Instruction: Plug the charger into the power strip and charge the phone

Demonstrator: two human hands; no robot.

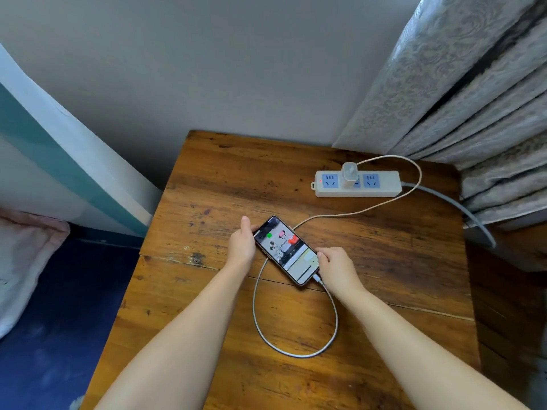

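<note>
A phone point(288, 251) with its screen lit lies slanted on the wooden table point(384, 261). My left hand point(242, 244) grips its upper left end. My right hand point(336, 267) holds its lower right end, where the cable plug enters the phone. The pale cable point(296, 353) loops toward me, then runs up to a white charger point(349, 174) that sits plugged into the middle socket of the white power strip point(384, 189). A small red light glows at the strip's left end.
The strip's grey cord point(461, 208) runs off the table's right edge. Patterned curtains point(473, 99) hang at the back right. A wall stands behind the table. A white and teal panel point(59, 149) and blue floor point(59, 321) lie to the left.
</note>
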